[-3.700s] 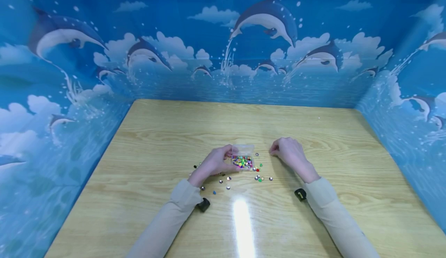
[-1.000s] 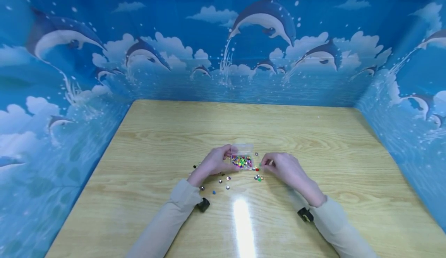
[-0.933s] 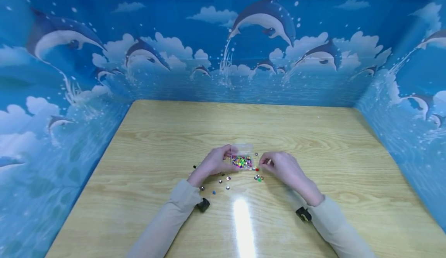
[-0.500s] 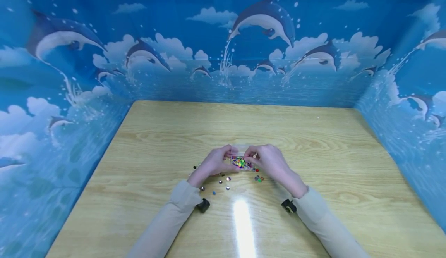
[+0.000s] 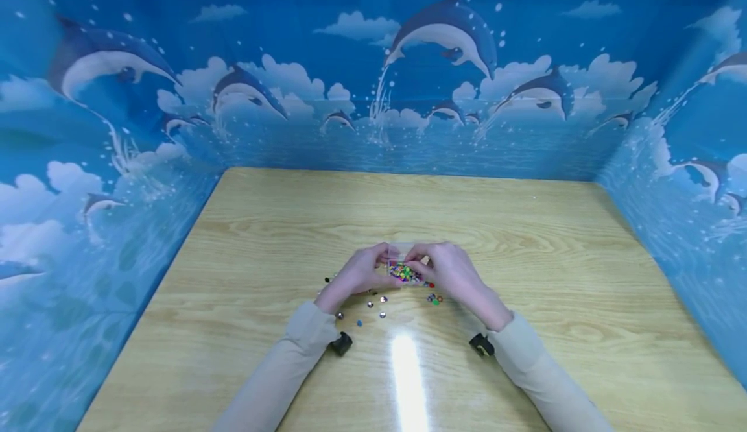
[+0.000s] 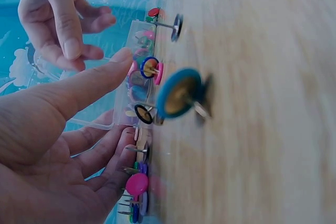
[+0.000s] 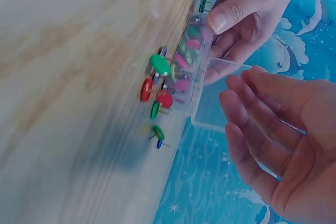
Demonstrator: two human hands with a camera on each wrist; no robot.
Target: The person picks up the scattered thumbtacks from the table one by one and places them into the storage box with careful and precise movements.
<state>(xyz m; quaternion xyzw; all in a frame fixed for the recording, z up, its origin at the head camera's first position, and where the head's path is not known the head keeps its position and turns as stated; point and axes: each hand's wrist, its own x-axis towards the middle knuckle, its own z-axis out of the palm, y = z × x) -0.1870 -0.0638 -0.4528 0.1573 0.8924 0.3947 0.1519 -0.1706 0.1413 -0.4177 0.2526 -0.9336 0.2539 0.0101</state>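
Note:
A small clear plastic box of colourful thumbtacks sits on the table with its lid raised on the far side. My left hand grips the box from its left end, thumb on the near wall and fingers behind. Over the right part of the box hovers my right hand. Its fingers are loosely bent, and nothing shows between thumb and fingertips in the right wrist view. Loose thumbtacks, among them a green one and a red one, lie close in front of the box.
More loose thumbtacks, such as a blue one, are scattered near my left forearm. A pink thumbtack lies by my left fingers. The wooden table is bounded by blue dolphin-print curtains at the back and sides.
My right hand has come from the table right of the box, where it picked at a green thumbtack, leftward to over the box. My left hand keeps its grip on the box.

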